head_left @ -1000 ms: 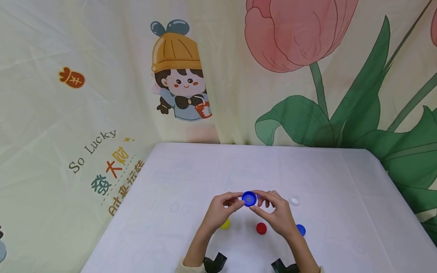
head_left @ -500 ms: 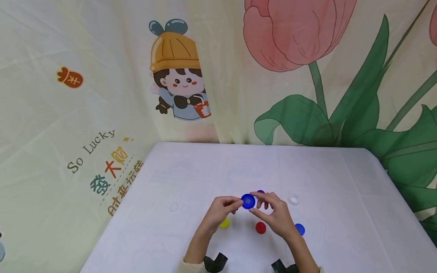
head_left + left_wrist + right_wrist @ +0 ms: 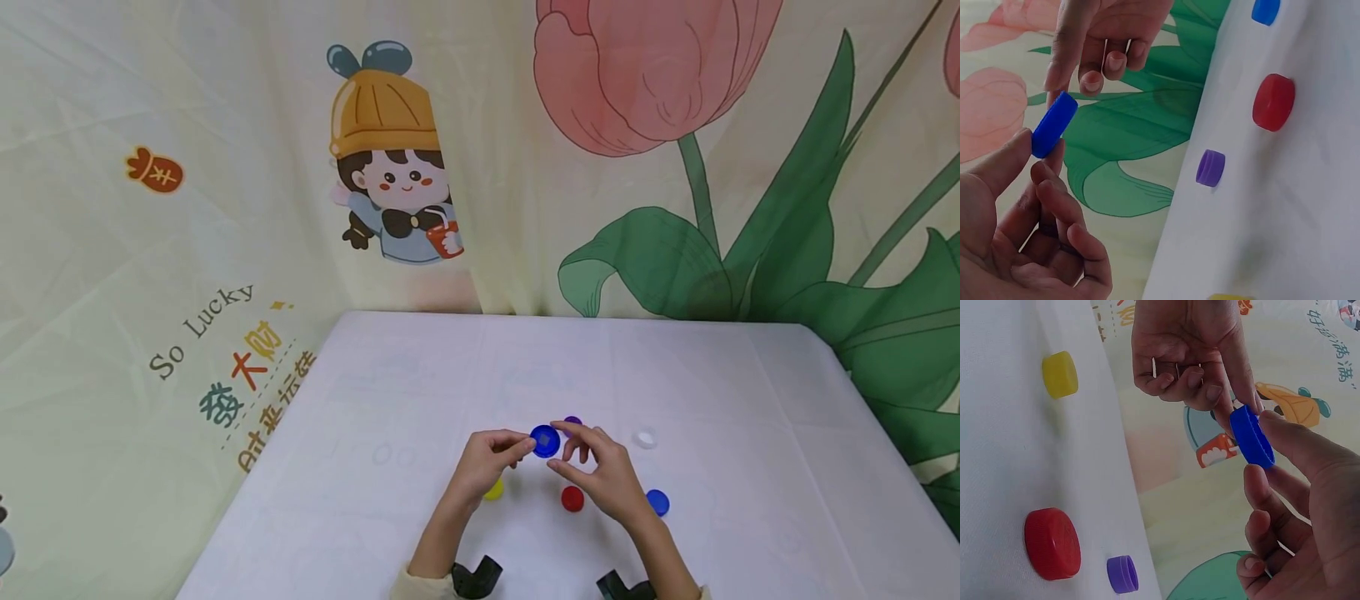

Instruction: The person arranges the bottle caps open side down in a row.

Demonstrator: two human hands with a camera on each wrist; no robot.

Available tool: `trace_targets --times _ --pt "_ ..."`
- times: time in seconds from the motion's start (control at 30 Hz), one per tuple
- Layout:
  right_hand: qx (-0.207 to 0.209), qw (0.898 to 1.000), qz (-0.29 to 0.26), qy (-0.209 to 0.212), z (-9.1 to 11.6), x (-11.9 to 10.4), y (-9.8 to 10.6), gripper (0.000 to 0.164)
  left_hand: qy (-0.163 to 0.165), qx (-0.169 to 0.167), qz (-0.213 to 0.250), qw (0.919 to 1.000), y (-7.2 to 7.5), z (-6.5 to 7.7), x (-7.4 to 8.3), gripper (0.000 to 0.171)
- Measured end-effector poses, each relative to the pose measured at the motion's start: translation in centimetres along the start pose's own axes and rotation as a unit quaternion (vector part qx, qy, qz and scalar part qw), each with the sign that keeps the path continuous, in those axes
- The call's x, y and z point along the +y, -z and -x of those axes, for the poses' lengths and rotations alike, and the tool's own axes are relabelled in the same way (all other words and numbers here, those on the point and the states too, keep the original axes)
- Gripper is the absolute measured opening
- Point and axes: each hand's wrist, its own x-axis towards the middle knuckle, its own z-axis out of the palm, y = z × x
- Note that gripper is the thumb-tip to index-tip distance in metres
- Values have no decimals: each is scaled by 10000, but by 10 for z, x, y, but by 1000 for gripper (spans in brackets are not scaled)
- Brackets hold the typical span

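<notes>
A blue bottle cap (image 3: 545, 442) is held up above the table between both hands, its hollow side toward the head camera. My left hand (image 3: 489, 458) pinches its left edge between thumb and index finger. My right hand (image 3: 603, 471) spans its right side, index fingertip at the upper rim and thumb tip by the lower rim; the remaining fingers curl loosely. Both wrist views show the blue cap (image 3: 1054, 125) edge-on between the fingertips. Nearest below the hands are a red cap (image 3: 572, 499) and a partly covered yellow cap (image 3: 493, 490).
A purple cap (image 3: 573, 421) lies just beyond the right fingers. To the right are a second blue cap (image 3: 657, 502) and a clear or white ring-like cap (image 3: 644, 438). The white-covered table (image 3: 420, 375) meets a printed curtain (image 3: 510, 167) behind.
The held blue cap and both hands have come slightly nearer the person. The cap's inside shows a little differently, and more of the purple cap is visible. The caps on the table stay put.
</notes>
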Motion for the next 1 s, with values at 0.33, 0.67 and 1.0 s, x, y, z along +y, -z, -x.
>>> trace_targets --times 0.33,0.67,1.0 --pt "-398 9947 98 -939 0 5 -3 29 -1118 643 -646 9895 -3 1 -2 15" --pt "-1006 9781 -1218 -1356 -3 6 -1 21 -3181 949 -1441 9322 -4 -9 -23 15" --pt "-874 9656 -1803 -1659 -2 -2 5 33 -4112 696 -1905 8887 1 -13 -31 17"
